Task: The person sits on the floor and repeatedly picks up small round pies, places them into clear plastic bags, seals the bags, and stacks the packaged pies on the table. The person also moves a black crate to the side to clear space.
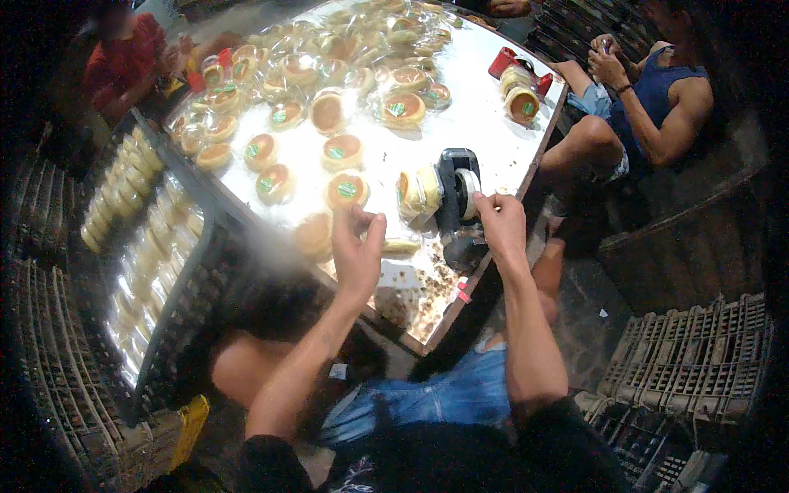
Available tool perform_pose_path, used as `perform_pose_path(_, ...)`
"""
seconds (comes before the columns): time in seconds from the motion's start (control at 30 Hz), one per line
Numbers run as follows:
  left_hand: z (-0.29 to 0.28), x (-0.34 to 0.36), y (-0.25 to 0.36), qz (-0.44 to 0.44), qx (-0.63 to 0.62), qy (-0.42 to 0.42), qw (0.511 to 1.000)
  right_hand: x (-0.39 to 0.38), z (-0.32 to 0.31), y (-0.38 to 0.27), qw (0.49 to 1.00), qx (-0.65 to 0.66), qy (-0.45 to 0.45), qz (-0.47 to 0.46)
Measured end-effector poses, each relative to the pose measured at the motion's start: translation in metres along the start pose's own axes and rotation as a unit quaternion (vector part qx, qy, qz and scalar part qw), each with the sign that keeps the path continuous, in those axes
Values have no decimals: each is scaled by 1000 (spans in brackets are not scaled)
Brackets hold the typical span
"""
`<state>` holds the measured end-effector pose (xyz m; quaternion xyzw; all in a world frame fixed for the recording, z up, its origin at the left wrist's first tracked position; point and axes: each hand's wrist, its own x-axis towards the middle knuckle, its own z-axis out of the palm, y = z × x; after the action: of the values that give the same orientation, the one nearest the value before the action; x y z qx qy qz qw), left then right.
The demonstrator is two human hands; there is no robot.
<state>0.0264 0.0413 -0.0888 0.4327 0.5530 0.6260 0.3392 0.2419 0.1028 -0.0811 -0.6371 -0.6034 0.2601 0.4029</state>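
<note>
My left hand is beside a round, golden-topped cake with a green sticker, its thumb and fingers apart and holding nothing that shows. A black tape dispenser with a pale roll stands near the table's right side. Against that roll, my right hand has thumb and forefinger pinched together; what is between them is too small to make out. Just left of the dispenser sits a clear-wrapped stack of cakes. More stickered cakes lie beyond my left hand.
Many bagged cakes cover the far part of the white table. A dark crate of wrapped cakes stands at its left. A red dispenser lies by another cake stack. Two people sit around the table; crates flank me.
</note>
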Motion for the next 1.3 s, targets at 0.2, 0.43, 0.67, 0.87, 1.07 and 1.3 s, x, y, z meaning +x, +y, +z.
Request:
perform_pose_path(0.2, 3, 3, -8, 11, 5, 11, 1000, -79, -19, 1, 933, 205, -33, 295)
perform_pose_path(0.43, 8, -9, 5, -88, -72, 15, 993, -92, 35, -65, 975, 210, -62, -45)
perform_pose_path(0.67, -19, -40, 55, -48, 8, -156, 987, -89, 32, -58, 869, 349, -299, 182)
perform_pose_path(0.87, -30, -14, 45, -188, -261, -96, 942, -74, 62, -72, 874, 424, -183, 152)
perform_pose_path(1.07, -2, 33, 18, -169, 7, -29, 985, -37, 59, -64, 975, 218, -38, 1)
perform_pose_path(1.3, 6, 59, -7, -229, 58, -134, 962, 25, 51, -64, 986, -29, -53, -156)
